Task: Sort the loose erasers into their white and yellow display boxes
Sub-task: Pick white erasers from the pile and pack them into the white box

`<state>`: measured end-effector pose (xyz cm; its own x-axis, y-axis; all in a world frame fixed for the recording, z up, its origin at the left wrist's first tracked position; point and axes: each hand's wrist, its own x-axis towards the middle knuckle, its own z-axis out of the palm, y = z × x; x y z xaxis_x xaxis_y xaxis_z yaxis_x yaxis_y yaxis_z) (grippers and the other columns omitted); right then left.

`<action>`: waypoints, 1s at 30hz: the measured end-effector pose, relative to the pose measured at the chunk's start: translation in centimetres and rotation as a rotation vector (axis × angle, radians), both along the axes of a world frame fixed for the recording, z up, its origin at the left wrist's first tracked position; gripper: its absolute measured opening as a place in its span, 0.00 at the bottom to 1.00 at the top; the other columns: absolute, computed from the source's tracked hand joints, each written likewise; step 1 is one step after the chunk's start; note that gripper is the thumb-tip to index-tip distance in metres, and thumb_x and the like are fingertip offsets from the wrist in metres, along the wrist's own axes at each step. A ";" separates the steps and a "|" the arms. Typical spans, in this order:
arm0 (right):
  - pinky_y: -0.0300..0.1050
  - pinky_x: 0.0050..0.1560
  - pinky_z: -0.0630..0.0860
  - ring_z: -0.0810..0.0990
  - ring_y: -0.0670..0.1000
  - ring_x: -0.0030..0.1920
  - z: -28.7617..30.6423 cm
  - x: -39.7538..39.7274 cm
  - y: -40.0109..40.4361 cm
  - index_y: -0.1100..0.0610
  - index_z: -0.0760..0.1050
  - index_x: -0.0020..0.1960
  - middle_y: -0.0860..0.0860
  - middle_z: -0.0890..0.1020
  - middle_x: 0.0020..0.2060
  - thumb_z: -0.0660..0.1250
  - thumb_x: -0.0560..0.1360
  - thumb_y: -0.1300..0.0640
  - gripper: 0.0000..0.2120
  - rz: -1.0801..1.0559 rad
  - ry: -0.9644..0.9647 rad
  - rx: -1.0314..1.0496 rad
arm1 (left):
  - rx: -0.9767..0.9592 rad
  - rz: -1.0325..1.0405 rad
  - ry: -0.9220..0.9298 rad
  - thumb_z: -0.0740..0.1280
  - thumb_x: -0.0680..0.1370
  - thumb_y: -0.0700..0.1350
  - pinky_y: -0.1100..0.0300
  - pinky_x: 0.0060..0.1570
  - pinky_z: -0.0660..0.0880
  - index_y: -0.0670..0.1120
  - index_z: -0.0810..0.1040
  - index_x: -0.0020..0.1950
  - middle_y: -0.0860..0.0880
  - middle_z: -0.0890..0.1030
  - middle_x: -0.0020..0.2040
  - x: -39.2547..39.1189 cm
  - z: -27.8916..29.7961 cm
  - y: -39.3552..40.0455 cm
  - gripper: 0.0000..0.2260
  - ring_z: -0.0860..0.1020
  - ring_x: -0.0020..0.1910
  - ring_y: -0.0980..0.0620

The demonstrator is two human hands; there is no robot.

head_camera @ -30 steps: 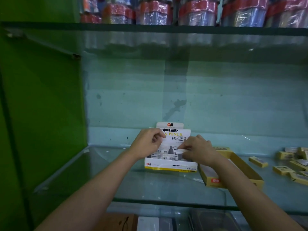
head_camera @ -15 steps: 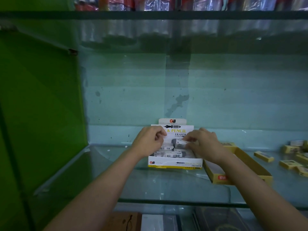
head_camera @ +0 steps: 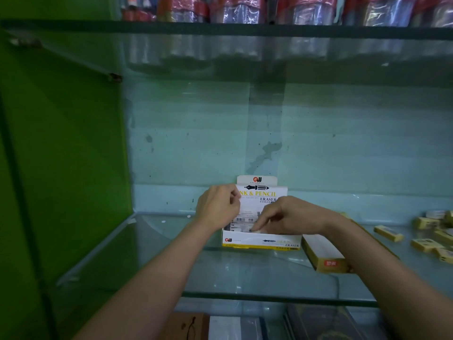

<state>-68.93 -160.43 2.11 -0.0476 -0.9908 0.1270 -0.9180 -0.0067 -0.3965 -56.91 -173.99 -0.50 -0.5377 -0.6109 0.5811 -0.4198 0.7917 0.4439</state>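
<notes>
The white display box (head_camera: 261, 240) stands on the glass shelf (head_camera: 245, 278) with its printed back flap up. My left hand (head_camera: 218, 207) has its fingers curled round the left edge of that flap. My right hand (head_camera: 291, 217) reaches down into the box and its fingertips pinch a white eraser (head_camera: 257, 231) low among the others inside. The yellow display box (head_camera: 326, 257) lies just right of the white one, partly under my right forearm. Several loose yellow erasers (head_camera: 388, 233) lie on the shelf at the far right.
A green side wall (head_camera: 61, 155) closes the shelf on the left. An upper glass shelf (head_camera: 220, 29) carries wrapped packs with red tops. Below the shelf's front edge lie books or boxes (head_camera: 316, 322).
My right hand has come down from in front of the flap into the white box with the eraser. The left hand has stayed on the flap. The camera view shifted slightly.
</notes>
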 end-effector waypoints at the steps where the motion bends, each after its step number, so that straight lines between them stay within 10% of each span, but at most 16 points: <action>1: 0.30 0.39 0.68 0.72 0.38 0.33 0.2 0.3 -0.2 0.51 0.83 0.49 0.45 0.80 0.39 0.69 0.73 0.58 0.07 -0.006 0.031 0.015 | -0.001 0.008 -0.002 0.61 0.73 0.42 0.61 0.42 0.68 0.51 0.80 0.48 0.51 0.83 0.46 0.0 0.0 0.0 0.10 0.78 0.48 0.47; 11: 0.41 0.50 0.75 0.75 0.42 0.39 1.0 1.6 -0.4 0.53 0.83 0.46 0.52 0.84 0.45 0.66 0.72 0.63 0.09 -0.069 0.040 0.093 | 0.006 -0.026 -0.047 0.61 0.73 0.41 0.60 0.42 0.70 0.51 0.80 0.47 0.50 0.82 0.45 -0.2 0.2 0.2 0.10 0.78 0.47 0.47; 16: 0.26 0.42 0.69 0.74 0.35 0.34 0.9 2.6 -0.8 0.51 0.83 0.48 0.46 0.85 0.44 0.64 0.73 0.62 0.12 -0.095 0.137 0.100 | 0.005 -0.038 -0.059 0.61 0.73 0.41 0.59 0.43 0.71 0.51 0.80 0.47 0.50 0.82 0.45 -0.1 0.2 0.2 0.10 0.78 0.47 0.47; 24: 0.31 0.40 0.76 0.81 0.45 0.37 1.9 1.4 1.2 0.60 0.82 0.44 0.54 0.83 0.40 0.59 0.72 0.72 0.15 -0.127 -0.261 0.062 | 0.024 -0.090 -0.084 0.63 0.73 0.42 0.60 0.44 0.72 0.51 0.81 0.46 0.53 0.82 0.43 0.1 0.4 0.3 0.08 0.79 0.46 0.51; 30: 0.24 0.41 0.69 0.76 0.39 0.38 0.6 0.7 -0.3 0.54 0.82 0.49 0.49 0.83 0.43 0.68 0.71 0.62 0.09 -0.235 0.058 -0.080 | 0.048 -0.118 -0.080 0.63 0.73 0.41 0.60 0.45 0.74 0.50 0.80 0.46 0.53 0.81 0.43 0.2 0.3 0.2 0.08 0.79 0.44 0.51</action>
